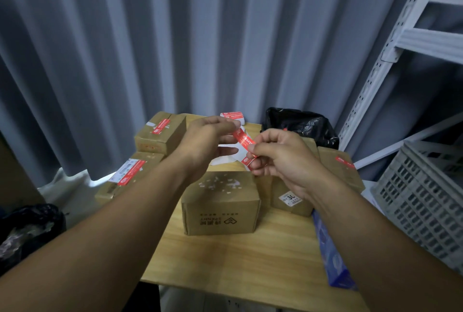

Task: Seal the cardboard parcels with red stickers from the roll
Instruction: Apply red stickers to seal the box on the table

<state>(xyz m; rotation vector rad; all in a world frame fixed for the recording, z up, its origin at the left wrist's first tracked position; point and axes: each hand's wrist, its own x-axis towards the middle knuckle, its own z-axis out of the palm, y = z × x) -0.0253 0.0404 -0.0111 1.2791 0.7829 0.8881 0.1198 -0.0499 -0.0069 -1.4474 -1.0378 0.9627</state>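
Red sticker (244,139), printed white, slants between raised hands: left hand (208,136) pinches its upper end, right hand (281,157) its lower end.

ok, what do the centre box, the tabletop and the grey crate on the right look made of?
Centre box: brown cardboard, matte; creased edges, printed ink, torn white label scraps on top.
Tabletop: pale wood or wood-look laminate, smooth, slight sheen; grain lines show, which one is unclear.
Grey crate: likely moulded plastic, matte; regular lattice of holes in its walls.
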